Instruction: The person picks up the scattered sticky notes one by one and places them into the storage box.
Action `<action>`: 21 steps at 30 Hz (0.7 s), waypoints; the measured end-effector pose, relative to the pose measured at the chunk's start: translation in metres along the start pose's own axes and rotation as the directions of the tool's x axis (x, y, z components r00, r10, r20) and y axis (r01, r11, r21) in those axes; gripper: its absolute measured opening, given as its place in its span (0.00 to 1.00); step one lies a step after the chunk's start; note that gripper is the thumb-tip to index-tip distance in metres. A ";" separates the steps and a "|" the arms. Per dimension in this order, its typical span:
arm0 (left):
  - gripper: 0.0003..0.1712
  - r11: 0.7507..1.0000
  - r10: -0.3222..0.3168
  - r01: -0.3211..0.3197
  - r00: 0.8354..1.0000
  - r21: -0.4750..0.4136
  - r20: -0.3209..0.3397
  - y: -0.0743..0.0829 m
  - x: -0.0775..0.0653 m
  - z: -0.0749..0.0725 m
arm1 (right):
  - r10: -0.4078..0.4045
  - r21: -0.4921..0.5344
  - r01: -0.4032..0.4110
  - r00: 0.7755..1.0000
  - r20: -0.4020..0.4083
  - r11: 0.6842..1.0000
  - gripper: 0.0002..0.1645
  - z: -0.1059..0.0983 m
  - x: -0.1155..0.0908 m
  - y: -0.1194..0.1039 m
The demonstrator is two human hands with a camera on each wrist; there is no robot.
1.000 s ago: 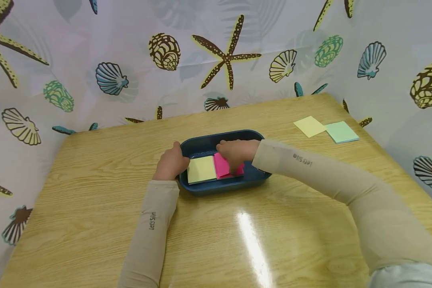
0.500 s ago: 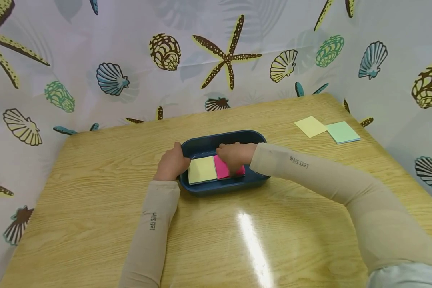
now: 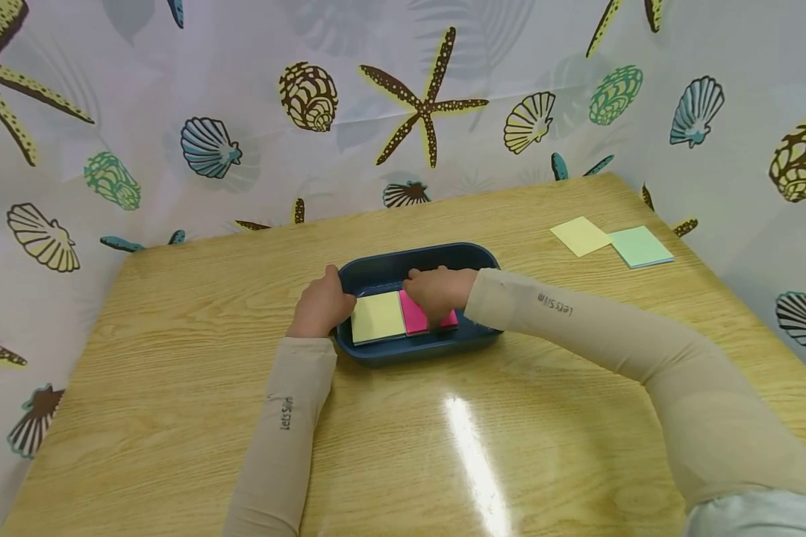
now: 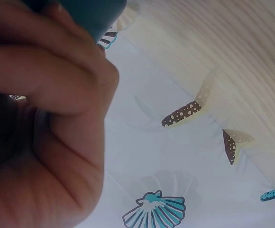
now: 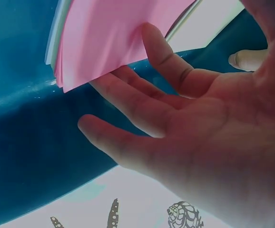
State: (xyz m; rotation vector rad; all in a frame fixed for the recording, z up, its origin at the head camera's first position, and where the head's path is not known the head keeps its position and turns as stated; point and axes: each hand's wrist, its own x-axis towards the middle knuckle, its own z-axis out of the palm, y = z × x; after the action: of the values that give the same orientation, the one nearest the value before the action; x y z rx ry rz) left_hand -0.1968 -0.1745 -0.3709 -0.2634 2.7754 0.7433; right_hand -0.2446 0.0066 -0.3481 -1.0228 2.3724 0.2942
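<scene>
A dark blue oblong plastic tray (image 3: 416, 356) sits on the wooden table. My left hand (image 3: 321, 302) grips its left end, the thumb over the rim and the fingers curled, as the left wrist view shows. Inside lie a pale yellow sticky note pad (image 3: 377, 318) on the left and, right beside it, a pink sticky note pad (image 3: 413, 317). My right hand (image 3: 436, 292) reaches into the tray over the pink pad and partly hides it. In the right wrist view the thumb lies on the pink face (image 5: 104, 42), and fingertips are at the pad's edge, partly hidden behind it.
At the table's back right lie a pale yellow note pad (image 3: 580, 236) and a mint green note pad (image 3: 641, 246), their corners close together. A white curtain (image 3: 255, 74) printed with shells and starfish hangs behind and along the sides of the wooden table (image 3: 201, 358).
My right hand has shifted very slightly over the pink pad, covering a bit of its loose top sheet. The left hand keeps its hold on the tray's end.
</scene>
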 end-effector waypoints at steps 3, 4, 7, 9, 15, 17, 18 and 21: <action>0.39 1.000 -0.003 0.003 1.000 -0.002 0.000 0.000 0.000 0.000 | -0.001 0.001 0.001 1.000 -0.004 1.000 0.46 0.000 0.000 0.000; 0.39 1.000 -0.004 0.004 1.000 -0.002 0.000 0.000 0.000 0.000 | -0.002 0.001 0.002 1.000 -0.005 1.000 0.46 0.001 0.000 0.000; 0.39 1.000 -0.006 0.006 1.000 0.001 -0.002 0.000 0.001 0.001 | 0.000 0.003 0.000 1.000 -0.006 1.000 0.47 0.001 0.000 -0.001; 0.39 1.000 -0.006 0.006 1.000 0.004 -0.003 0.000 0.001 0.001 | 0.001 0.004 -0.001 1.000 -0.008 1.000 0.46 0.001 0.000 -0.001; 0.40 1.000 -0.009 0.009 1.000 0.001 0.000 0.001 0.001 0.001 | 0.009 0.001 -0.009 1.000 -0.010 1.000 0.45 0.000 -0.001 0.000; 0.40 1.000 -0.010 0.010 1.000 -0.001 0.002 0.002 0.001 0.000 | 0.009 -0.002 -0.009 1.000 -0.008 1.000 0.45 -0.001 -0.002 0.000; 0.40 1.000 -0.009 0.009 1.000 0.000 0.003 0.002 0.001 0.000 | 0.010 -0.004 -0.010 1.000 -0.008 1.000 0.44 -0.002 -0.002 0.000; 0.40 1.000 -0.008 0.008 1.000 0.000 0.003 0.001 0.001 0.000 | 0.009 -0.009 -0.009 1.000 -0.008 1.000 0.40 -0.004 -0.004 0.001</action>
State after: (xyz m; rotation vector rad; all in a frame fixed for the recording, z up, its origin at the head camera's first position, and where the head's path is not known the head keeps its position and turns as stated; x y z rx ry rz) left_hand -0.1979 -0.1736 -0.3708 -0.2733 2.7702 0.7409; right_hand -0.2443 0.0084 -0.3423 -1.0203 2.3854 0.3052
